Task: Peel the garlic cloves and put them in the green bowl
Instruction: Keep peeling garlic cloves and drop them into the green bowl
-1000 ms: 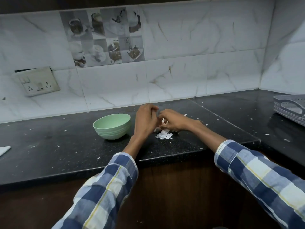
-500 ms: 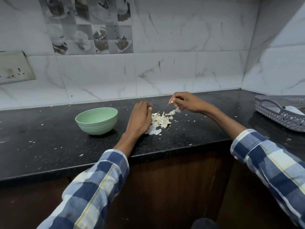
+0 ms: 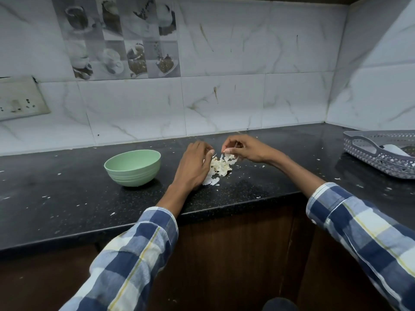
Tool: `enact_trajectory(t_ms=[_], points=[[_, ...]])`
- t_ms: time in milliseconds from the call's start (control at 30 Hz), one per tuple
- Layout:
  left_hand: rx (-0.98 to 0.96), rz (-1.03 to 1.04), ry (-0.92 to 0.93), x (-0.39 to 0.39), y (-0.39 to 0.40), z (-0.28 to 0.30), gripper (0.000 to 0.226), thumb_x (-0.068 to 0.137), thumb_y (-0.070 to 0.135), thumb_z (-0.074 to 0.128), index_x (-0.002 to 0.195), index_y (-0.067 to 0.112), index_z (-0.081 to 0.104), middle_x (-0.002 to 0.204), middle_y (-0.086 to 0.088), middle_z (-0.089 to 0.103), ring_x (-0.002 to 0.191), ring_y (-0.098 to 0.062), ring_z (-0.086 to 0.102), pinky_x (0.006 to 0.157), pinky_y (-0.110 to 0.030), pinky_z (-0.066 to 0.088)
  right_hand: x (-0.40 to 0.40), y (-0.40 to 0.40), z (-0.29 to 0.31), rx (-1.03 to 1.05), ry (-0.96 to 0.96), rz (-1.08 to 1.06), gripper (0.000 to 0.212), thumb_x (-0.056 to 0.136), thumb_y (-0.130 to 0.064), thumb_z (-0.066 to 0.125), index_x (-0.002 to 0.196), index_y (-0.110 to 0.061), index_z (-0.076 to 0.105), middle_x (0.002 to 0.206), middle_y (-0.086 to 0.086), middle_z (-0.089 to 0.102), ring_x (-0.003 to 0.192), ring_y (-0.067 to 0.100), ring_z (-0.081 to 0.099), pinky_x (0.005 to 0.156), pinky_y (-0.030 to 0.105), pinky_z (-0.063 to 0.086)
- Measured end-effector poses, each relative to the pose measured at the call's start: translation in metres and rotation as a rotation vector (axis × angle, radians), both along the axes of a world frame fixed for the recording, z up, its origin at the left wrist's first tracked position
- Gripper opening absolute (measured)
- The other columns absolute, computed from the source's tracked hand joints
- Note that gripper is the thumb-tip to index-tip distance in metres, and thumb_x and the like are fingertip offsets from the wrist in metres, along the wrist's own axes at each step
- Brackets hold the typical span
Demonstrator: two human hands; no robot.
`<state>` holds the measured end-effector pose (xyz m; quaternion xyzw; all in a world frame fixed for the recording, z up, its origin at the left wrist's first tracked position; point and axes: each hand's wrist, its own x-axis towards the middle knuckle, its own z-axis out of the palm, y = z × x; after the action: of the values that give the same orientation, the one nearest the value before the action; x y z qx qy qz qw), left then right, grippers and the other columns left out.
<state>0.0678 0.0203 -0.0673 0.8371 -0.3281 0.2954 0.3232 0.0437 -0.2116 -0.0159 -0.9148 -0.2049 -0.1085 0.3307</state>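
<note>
head view: both hands over the garlic peel pile, right of the green bowl; left hand fingers curled, contents unclear; right hand pinches a peel.

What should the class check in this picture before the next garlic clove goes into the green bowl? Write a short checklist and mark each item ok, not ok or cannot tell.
1. Bowl upright on the counter, left of the hands: ok.
2. Way from the hands to the bowl free of other things: ok.
3. Right hand pinches a bit of skin over the peel pile: ok.
4. Left hand holds a clove: cannot tell, its fingers hide it.
5. Clove fully peeled: cannot tell.
6. Cloves already in the bowl: cannot tell, the inside is hidden from this angle.
</note>
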Motion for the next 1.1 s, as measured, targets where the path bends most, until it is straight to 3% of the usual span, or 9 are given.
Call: enact_trajectory(t_ms=[133, 300, 433, 567, 733, 833, 933, 1100], points=[[0.08, -0.06, -0.025, -0.004, -0.004, 0.002, 0.034, 0.107, 0.055, 0.05, 0.108, 0.022, 0.06, 0.106, 0.007, 0.061, 0.1, -0.011, 0.054, 0.083, -0.029, 0.045, 0.0, 0.007, 0.001, 0.214, 0.048, 0.059, 0.018, 0.098, -0.029, 0.07, 0.109, -0.014, 0.072, 0.097, 0.002, 0.074, 0.085, 0.011, 0.068, 0.073, 0.024, 0.056], [0.102, -0.009, -0.143, -0.009, -0.006, 0.006, 0.016, 0.108, 0.032, 0.058, 0.096, 0.021, 0.057, 0.09, 0.007, 0.056, 0.085, -0.017, 0.053, 0.072, -0.034, 0.043, 0.001, 0.017, -0.003, 0.297, 0.017, 0.062, 0.02, 0.094, -0.028, 0.076, 0.106, -0.012, 0.074, 0.095, 0.003, 0.078, 0.084, 0.014, 0.073, 0.077, 0.023, 0.057], [0.087, 0.036, -0.128, -0.01, -0.004, 0.006, 0.022, 0.11, 0.034, 0.054, 0.099, 0.017, 0.062, 0.091, 0.005, 0.061, 0.085, -0.017, 0.053, 0.071, -0.034, 0.042, 0.001, 0.022, -0.004, 0.322, 0.024, 0.074, 0.02, 0.093, -0.028, 0.077, 0.105, -0.013, 0.074, 0.099, 0.005, 0.078, 0.089, 0.016, 0.074, 0.081, 0.022, 0.058], [0.115, 0.074, -0.162, -0.014, -0.007, 0.01, 0.014, 0.106, 0.015, 0.055, 0.098, 0.011, 0.066, 0.092, -0.003, 0.068, 0.084, -0.019, 0.055, 0.071, -0.032, 0.038, -0.001, 0.026, -0.005, 0.372, 0.04, 0.068, 0.023, 0.093, -0.026, 0.077, 0.108, -0.008, 0.074, 0.101, 0.006, 0.079, 0.094, 0.02, 0.076, 0.081, 0.02, 0.058], [0.09, 0.081, -0.165, -0.016, -0.004, 0.012, 0.015, 0.1, 0.005, 0.058, 0.093, 0.006, 0.071, 0.086, -0.007, 0.072, 0.079, -0.025, 0.06, 0.072, -0.038, 0.046, -0.002, 0.031, -0.009, 0.553, 0.177, 0.101, 0.023, 0.091, -0.014, 0.078, 0.109, 0.0, 0.074, 0.097, 0.009, 0.079, 0.085, 0.01, 0.074, 0.075, 0.017, 0.056], [0.041, 0.064, -0.098, -0.013, -0.006, 0.011, 0.02, 0.095, 0.001, 0.057, 0.085, 0.007, 0.073, 0.073, -0.006, 0.072, 0.065, -0.026, 0.064, 0.066, -0.043, 0.052, -0.004, 0.033, -0.011, 0.463, 0.06, 0.071, 0.021, 0.091, -0.015, 0.079, 0.107, -0.003, 0.074, 0.098, 0.008, 0.078, 0.086, 0.011, 0.073, 0.077, 0.019, 0.056], [-0.059, 0.035, 0.019, -0.009, -0.006, 0.009, 0.025, 0.095, 0.005, 0.06, 0.077, 0.015, 0.074, 0.063, 0.001, 0.07, 0.053, -0.017, 0.063, 0.056, -0.031, 0.048, -0.007, 0.038, -0.01, 0.302, -0.137, 0.011, 0.019, 0.091, -0.019, 0.079, 0.105, -0.007, 0.075, 0.097, 0.005, 0.077, 0.089, 0.019, 0.074, 0.083, 0.026, 0.059], [-0.188, 0.014, 0.106, -0.004, -0.002, 0.008, 0.027, 0.102, 0.018, 0.063, 0.078, 0.019, 0.075, 0.061, 0.005, 0.07, 0.054, -0.014, 0.067, 0.057, -0.032, 0.056, -0.004, 0.047, -0.009, 0.24, -0.308, -0.049, 0.011, 0.094, -0.017, 0.075, 0.103, -0.012, 0.073, 0.097, -0.004, 0.075, 0.088, 0.008, 0.07, 0.082, 0.019, 0.057]])
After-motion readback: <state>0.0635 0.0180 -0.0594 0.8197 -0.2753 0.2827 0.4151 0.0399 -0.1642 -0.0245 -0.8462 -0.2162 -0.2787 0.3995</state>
